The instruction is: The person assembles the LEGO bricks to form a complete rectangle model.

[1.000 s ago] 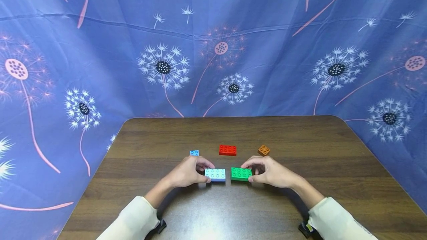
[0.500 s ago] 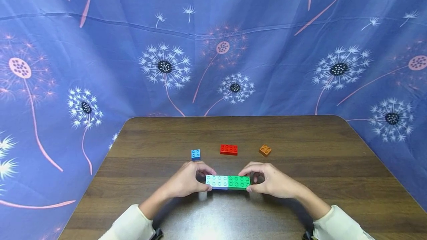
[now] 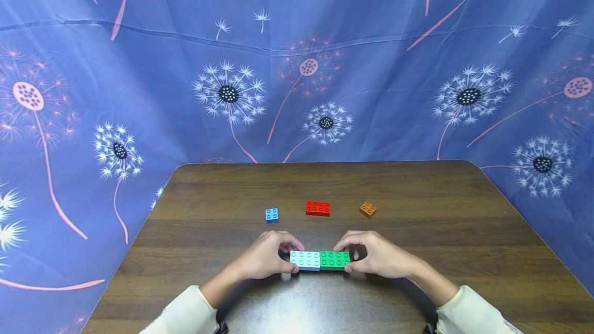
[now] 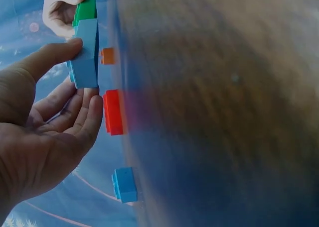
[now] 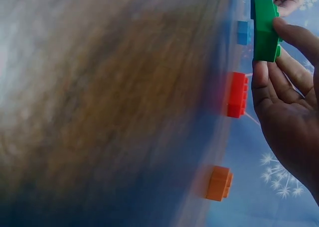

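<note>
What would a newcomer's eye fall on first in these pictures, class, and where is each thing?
Probably the blue dandelion cloth, hanging behind the wooden table. Next, low in the head view's middle, the left hand holds a light blue brick end to end with the green brick in the right hand. Beyond them sits a red brick.

No text, label, brand, number or sign reads in any view. Pale-blue oblong plastic brick point(image 3: 304, 262) and green oblong plastic brick point(image 3: 334, 261): stud tops too small to show any lettering. Red oblong plastic brick point(image 3: 317, 209): likewise. Blue cloth backdrop with printed dandelions point(image 3: 385, 81): pattern only, nothing legible.
</note>
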The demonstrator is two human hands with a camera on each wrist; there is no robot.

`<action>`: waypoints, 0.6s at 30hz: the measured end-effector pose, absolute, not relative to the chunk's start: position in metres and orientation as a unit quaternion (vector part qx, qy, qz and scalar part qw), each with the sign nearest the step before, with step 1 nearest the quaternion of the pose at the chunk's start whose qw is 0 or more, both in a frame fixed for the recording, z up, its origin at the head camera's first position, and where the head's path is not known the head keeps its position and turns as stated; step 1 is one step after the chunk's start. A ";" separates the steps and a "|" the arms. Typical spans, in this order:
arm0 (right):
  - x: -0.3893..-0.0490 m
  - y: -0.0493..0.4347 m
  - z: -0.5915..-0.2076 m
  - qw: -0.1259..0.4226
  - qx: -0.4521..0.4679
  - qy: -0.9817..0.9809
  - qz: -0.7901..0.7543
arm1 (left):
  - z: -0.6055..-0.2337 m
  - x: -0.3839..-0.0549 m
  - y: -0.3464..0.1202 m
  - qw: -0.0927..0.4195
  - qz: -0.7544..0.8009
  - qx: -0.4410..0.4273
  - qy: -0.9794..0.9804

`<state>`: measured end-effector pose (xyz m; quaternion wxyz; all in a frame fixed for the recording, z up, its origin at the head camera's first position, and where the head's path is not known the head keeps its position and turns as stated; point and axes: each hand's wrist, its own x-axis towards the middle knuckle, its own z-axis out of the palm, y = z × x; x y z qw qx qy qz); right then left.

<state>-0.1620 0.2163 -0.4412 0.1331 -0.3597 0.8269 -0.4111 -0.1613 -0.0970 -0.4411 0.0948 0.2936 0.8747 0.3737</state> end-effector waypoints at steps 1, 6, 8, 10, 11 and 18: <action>-0.163 0.216 -0.443 0.134 -0.359 0.828 -0.409 | -0.442 -0.162 -0.096 0.094 0.371 0.293 0.876; -0.168 0.216 -0.449 0.132 -0.360 0.833 -0.399 | -0.446 -0.165 -0.092 0.091 0.367 0.295 0.877; -0.170 0.216 -0.451 0.132 -0.359 0.834 -0.398 | -0.448 -0.166 -0.091 0.094 0.369 0.294 0.877; -0.172 0.216 -0.453 0.131 -0.358 0.836 -0.395 | -0.449 -0.168 -0.090 0.098 0.370 0.291 0.877; -0.173 0.216 -0.454 0.130 -0.357 0.837 -0.393 | -0.449 -0.168 -0.089 0.099 0.370 0.290 0.877; -0.177 0.215 -0.457 0.151 -0.348 0.836 -0.396 | -0.454 -0.171 -0.088 0.107 0.373 0.283 0.877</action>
